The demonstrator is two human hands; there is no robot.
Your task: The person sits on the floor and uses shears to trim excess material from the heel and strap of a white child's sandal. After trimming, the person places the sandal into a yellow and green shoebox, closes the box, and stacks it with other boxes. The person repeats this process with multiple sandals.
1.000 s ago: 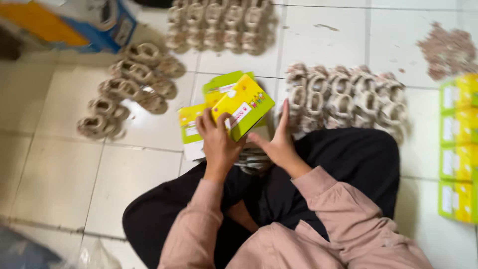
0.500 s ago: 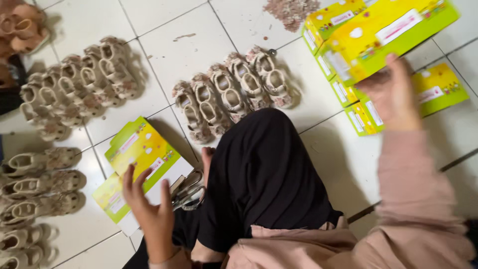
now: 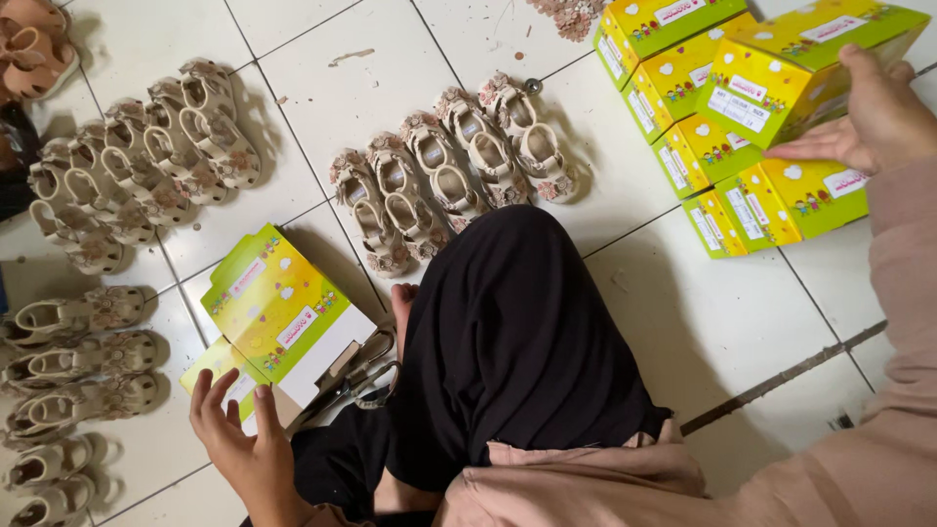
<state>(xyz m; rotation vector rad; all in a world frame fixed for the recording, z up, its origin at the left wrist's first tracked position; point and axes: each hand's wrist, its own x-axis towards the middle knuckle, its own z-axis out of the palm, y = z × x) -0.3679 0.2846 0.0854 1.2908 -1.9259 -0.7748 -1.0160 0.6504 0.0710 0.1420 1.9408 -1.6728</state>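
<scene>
I sit on a white tiled floor, black-trousered knee (image 3: pixel 517 342) in the middle. My right hand (image 3: pixel 874 117) reaches to the upper right and grips a yellow-green shoe box (image 3: pixel 781 73), held against a stack of matching boxes (image 3: pixel 771 195). My left hand (image 3: pixel 239 444) is at the lower left, fingers spread, fingertips on the edge of a flat yellow-green box (image 3: pixel 220 376). Another box of the same kind (image 3: pixel 278 307) lies tilted on top of it. A row of beige children's sandals (image 3: pixel 449 171) stands just beyond my knee.
More beige sandals lie in rows at the upper left (image 3: pixel 146 156) and down the left edge (image 3: pixel 68 371). Pinkish sandals (image 3: pixel 34 44) sit in the top left corner. A heap of small brownish trimmings (image 3: pixel 571 15) is at the top.
A second ago both hands held a yellow-green box in front of me. My right hand has since carried it right to the stack, and my left hand has dropped to the boxes on the floor.
</scene>
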